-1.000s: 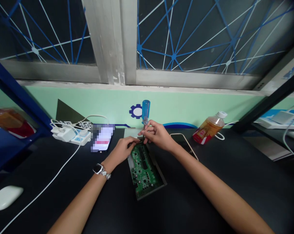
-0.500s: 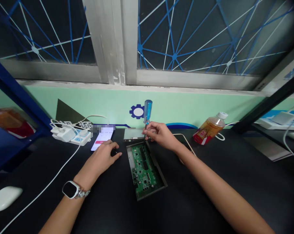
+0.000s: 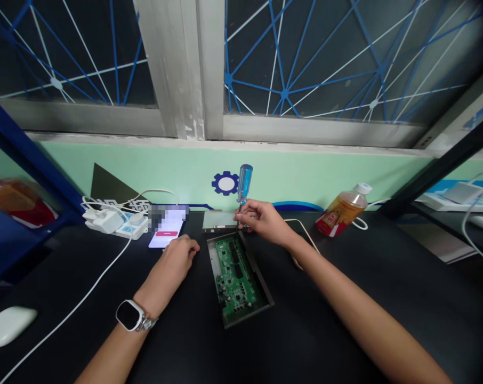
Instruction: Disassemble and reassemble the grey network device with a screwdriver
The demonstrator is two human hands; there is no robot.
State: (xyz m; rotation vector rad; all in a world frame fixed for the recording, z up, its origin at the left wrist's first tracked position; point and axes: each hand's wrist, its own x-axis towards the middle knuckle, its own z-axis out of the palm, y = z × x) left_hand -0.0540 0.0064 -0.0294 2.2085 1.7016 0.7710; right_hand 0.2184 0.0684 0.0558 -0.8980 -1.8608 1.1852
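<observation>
My right hand pinches a screwdriver with a clear blue handle, low on its shaft. The screwdriver stands nearly upright, its tip at the far edge of a shallow metal case; the exact contact is hard to see. Inside the case lies a green circuit board. My left hand rests on the table left of the case, fingers curled together; whatever they may hold is hidden. Just beyond it lies a lit phone. A flat silver metal piece sits behind the case.
A bottle of orange drink stands at the back right, near a second phone partly behind my right forearm. A power strip with white cables is at the back left. A white mouse-like object lies at the left.
My left hand has turned and its fingers have drawn in; the dark thing seen under them before is now hidden. The screwdriver handle has tilted slightly right, still in my right hand.
</observation>
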